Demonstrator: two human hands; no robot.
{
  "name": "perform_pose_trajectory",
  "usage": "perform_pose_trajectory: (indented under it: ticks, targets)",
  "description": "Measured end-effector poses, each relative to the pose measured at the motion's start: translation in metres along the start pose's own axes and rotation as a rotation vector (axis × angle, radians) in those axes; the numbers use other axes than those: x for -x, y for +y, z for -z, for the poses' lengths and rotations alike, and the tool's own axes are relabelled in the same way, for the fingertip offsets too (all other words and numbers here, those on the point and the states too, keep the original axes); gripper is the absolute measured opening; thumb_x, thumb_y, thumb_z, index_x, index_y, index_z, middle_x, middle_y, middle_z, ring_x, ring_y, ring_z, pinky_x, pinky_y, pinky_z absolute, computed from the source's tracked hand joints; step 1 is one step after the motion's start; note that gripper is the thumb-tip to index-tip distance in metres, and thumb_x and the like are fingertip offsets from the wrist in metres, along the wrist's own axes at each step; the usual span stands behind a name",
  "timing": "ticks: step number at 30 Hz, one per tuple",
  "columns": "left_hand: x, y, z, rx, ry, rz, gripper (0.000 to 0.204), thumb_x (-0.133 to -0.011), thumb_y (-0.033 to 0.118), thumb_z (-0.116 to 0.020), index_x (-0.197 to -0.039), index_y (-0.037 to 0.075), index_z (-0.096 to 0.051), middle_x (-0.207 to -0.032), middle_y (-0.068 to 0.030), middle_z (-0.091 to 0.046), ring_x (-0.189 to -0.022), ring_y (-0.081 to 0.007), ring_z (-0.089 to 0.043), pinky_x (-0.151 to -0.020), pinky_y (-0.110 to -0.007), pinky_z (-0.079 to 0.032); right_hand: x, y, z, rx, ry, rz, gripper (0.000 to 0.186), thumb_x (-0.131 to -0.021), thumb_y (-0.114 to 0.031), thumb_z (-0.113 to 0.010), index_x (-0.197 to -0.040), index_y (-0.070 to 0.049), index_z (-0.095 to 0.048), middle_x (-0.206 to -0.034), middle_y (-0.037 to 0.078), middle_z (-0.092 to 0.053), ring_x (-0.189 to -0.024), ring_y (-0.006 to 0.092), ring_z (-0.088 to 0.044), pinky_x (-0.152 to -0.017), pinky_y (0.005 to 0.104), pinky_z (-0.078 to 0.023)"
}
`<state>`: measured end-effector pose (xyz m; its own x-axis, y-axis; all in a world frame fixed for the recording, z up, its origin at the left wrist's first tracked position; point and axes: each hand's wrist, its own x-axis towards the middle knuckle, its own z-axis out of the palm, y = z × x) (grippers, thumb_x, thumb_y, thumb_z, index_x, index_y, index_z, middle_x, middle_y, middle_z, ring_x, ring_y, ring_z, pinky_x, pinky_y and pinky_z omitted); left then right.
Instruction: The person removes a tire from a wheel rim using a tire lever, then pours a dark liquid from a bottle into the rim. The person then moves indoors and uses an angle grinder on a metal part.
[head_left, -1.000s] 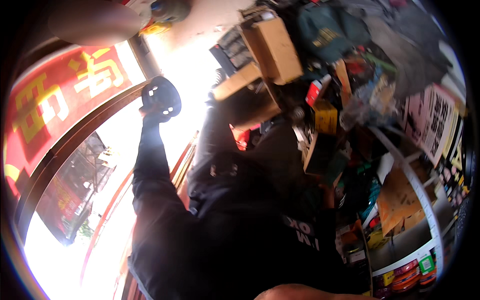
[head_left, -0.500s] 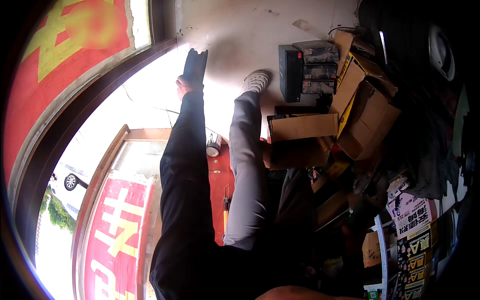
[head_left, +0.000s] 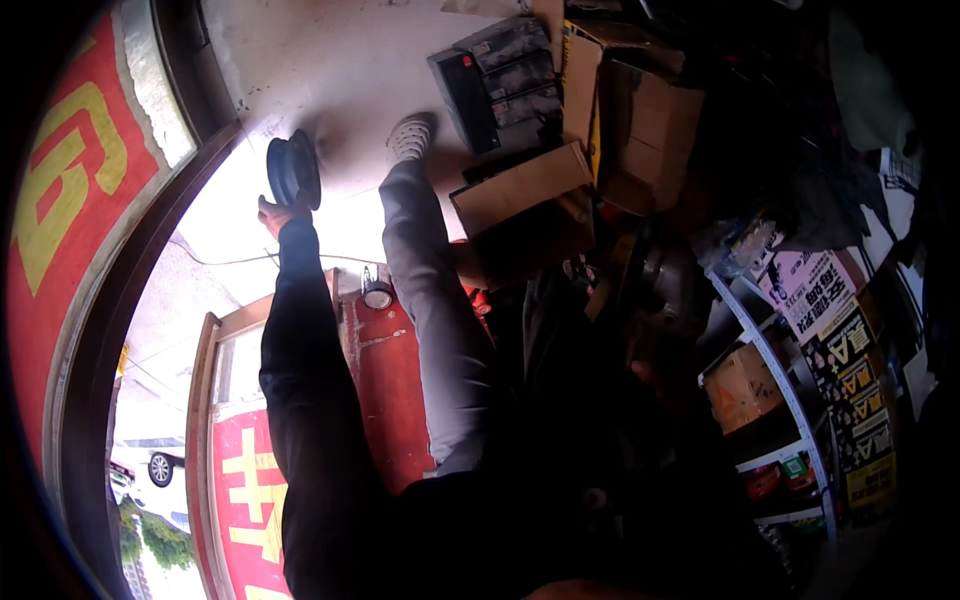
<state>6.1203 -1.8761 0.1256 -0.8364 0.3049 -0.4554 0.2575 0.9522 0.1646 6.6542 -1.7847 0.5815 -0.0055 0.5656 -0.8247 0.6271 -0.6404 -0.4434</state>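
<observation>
Left hand [head_left: 281,217] clamped on dark flanged wheel [head_left: 293,172], could drop it if edge hold slips; right hand shadowed, can't tell.

Left of the taller open cardboard box [head_left: 648,135] sit black rectangular blocks [head_left: 515,75]; to its lower right, a shelving rack [head_left: 772,365] holds a brown carton [head_left: 742,390] near a pink poster [head_left: 810,288]. Far left, a red banner [head_left: 90,185].
</observation>
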Motion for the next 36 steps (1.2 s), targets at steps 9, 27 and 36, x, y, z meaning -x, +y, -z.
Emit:
perform_pose_trajectory:
  ticks: [9,27,36]
  targets:
    - [0.432,0.333,0.281,1.476,-0.82,-0.991,0.068,-0.104,0.062,-0.037,-0.126,0.0,-0.055,-0.131,-0.0236,-0.059,-0.125,-0.0363,-0.057,-0.11,-0.049,-0.041,0.126,-0.036,0.074,-0.439,-0.174,-0.032,0.082,-0.074,-0.012,-0.087,-0.145,-0.006,-0.046,-0.131,0.01,-0.06,-0.121,0.0227,-0.059,-0.097,0.0404,-0.053]
    - [0.889,0.434,0.373,0.796,-2.208,-0.868,0.061,-0.107,0.055,-0.034,-0.065,0.012,-0.042,-0.063,-0.0018,-0.038,-0.064,-0.0169,-0.037,-0.062,-0.03,-0.033,0.335,0.108,0.295,-0.638,0.052,0.659,0.053,-0.09,-0.038,-0.061,-0.127,0.0,-0.062,-0.11,0.011,-0.068,-0.105,0.0205,-0.063,-0.095,0.0343,-0.048]
    - [1.011,0.397,0.361,0.462,-2.345,-0.539,0.067,-0.106,0.061,-0.03,-0.059,0.016,-0.045,-0.058,-0.0001,-0.04,-0.06,-0.0183,-0.039,-0.06,-0.033,-0.034,0.383,0.19,0.28,-0.795,0.376,0.746,0.061,-0.09,-0.049,-0.058,-0.11,0.008,-0.068,-0.092,0.017,-0.069,-0.09,0.0227,-0.065,-0.083,0.0357,-0.049]
